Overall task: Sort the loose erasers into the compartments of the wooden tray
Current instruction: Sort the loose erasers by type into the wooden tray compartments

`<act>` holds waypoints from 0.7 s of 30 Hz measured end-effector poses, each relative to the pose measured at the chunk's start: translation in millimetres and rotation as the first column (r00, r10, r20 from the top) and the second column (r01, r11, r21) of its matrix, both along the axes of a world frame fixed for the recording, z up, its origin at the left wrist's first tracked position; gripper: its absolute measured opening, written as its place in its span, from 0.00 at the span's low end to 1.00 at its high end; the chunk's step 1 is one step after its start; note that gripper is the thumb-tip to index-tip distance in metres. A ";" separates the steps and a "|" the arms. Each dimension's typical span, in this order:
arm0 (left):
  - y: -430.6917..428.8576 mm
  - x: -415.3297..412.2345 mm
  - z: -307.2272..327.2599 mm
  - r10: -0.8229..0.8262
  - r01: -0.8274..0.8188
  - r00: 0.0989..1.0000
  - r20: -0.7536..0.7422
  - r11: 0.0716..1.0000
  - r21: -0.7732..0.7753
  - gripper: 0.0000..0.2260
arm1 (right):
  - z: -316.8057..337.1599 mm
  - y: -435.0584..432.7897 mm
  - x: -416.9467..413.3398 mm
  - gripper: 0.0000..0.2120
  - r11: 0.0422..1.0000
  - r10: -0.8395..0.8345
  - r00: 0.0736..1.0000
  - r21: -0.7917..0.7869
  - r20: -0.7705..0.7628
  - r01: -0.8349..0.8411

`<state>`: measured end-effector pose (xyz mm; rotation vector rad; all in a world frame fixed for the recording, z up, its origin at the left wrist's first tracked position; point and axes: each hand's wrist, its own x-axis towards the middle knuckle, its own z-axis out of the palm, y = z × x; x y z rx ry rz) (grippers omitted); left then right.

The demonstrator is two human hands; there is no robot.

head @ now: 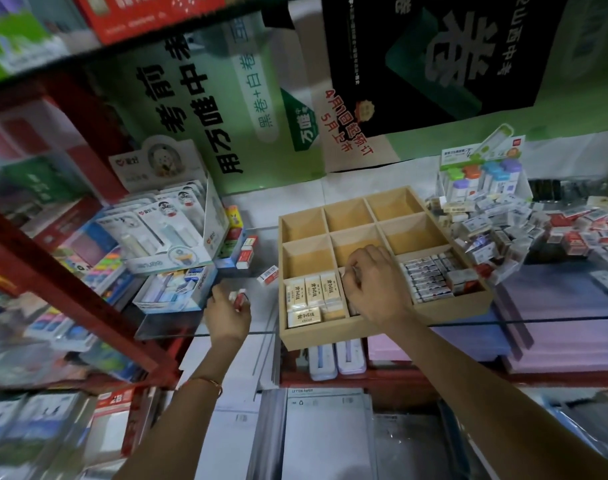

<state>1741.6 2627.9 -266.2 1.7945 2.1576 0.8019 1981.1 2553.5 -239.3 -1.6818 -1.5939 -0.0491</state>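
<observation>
Mid-sort: right hand point(371, 282) curled in front-middle compartment of wooden tray point(316, 337) — grip contents hidden; left hand point(228, 308), left of tray, pinches red-white eraser point(239, 299) — likely next in.

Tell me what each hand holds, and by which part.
Left hand grips a red-and-white eraser by its near end. Right hand curls over the near-middle compartment of the wooden tray; whether it holds anything cannot be told.
</observation>
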 end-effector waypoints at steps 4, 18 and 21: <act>-12.5 -1.3 11.6 0.004 -0.002 1.000 0.030 0.999 -0.051 0.16 | 0.7 -0.4 1.9 0.06 1.000 0.017 0.996 -0.018 -0.089 -0.019; -48.0 32.3 55.4 0.060 0.071 0.653 0.755 0.988 -0.140 0.07 | 31.8 -34.9 -10.2 0.08 0.986 0.159 0.794 0.051 -0.587 -0.160; -64.4 56.3 70.8 -0.028 0.283 0.425 0.905 0.953 -0.104 0.10 | 48.1 -51.8 -20.1 0.14 0.863 0.288 0.564 -0.045 -0.773 -0.503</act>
